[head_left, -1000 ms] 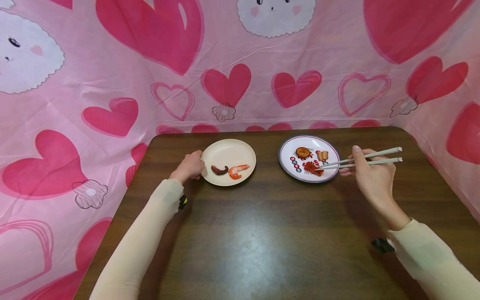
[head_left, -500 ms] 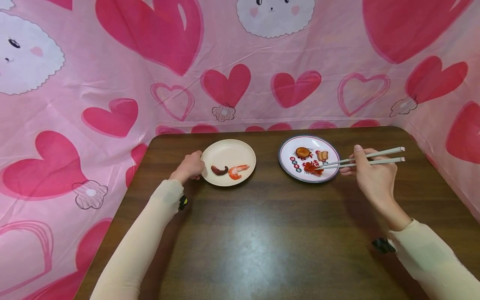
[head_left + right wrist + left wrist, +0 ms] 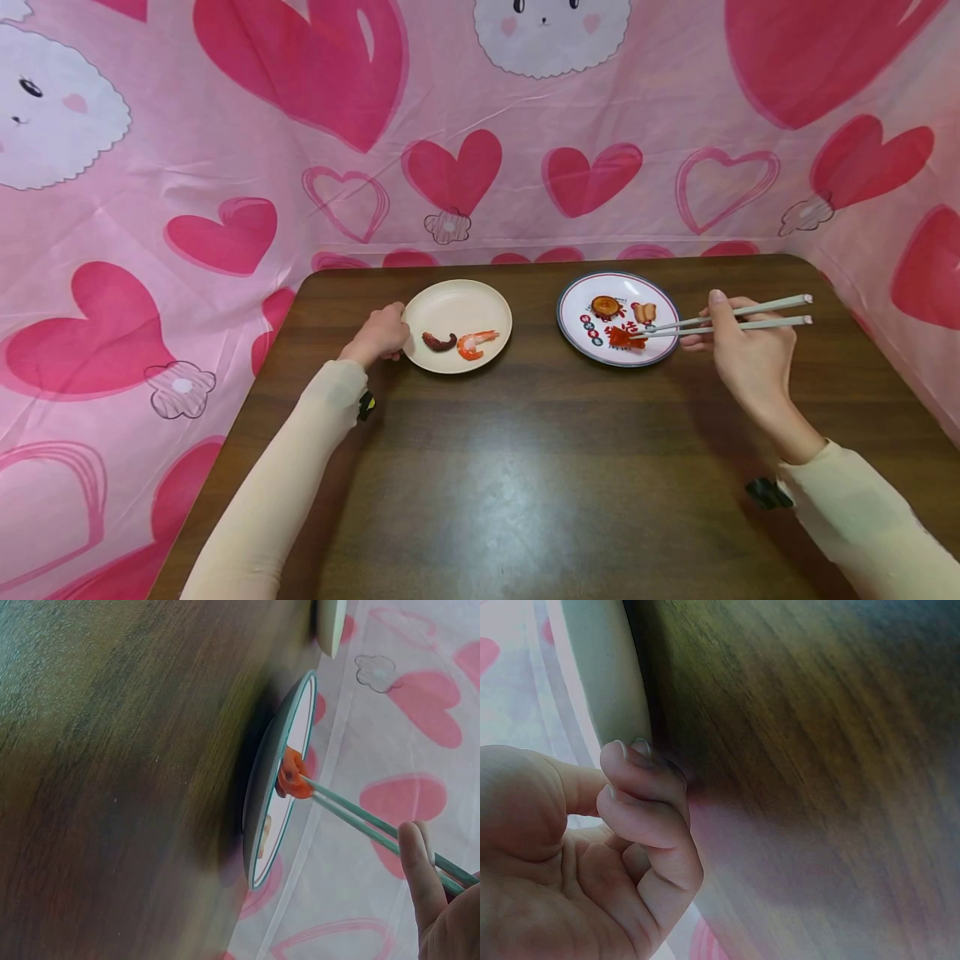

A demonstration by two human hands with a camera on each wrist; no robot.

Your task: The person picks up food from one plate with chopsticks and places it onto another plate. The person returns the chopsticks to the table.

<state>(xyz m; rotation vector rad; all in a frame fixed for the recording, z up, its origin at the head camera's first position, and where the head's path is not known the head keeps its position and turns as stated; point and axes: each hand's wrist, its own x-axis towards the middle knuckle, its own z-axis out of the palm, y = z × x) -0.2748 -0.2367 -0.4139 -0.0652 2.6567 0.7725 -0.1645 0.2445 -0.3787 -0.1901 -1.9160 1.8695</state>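
Observation:
My left hand (image 3: 381,332) grips the left rim of a beige plate (image 3: 453,300); in the left wrist view its curled fingers (image 3: 649,817) are at the plate's edge. A dark curled octopus tentacle (image 3: 438,342) and an orange shrimp (image 3: 474,343) lie on this plate. With my right hand (image 3: 750,358) I hold a pair of pale green chopsticks (image 3: 765,307). Their tips touch a glossy red-orange food piece (image 3: 624,337) on the white patterned plate (image 3: 581,300). The right wrist view shows this piece (image 3: 295,774) at the tips; whether it is clear of the plate I cannot tell.
A round brown slice (image 3: 606,306) and a pale tan piece (image 3: 644,312) share the white plate. Both plates stand near the far edge of the dark wooden table (image 3: 487,467). Pink heart-patterned cloth (image 3: 517,108) hangs behind and along the sides.
The red-orange piece has turned slightly at the chopstick tips. My right hand has shifted a little to the right with the chopsticks. My left hand stays on the beige plate.

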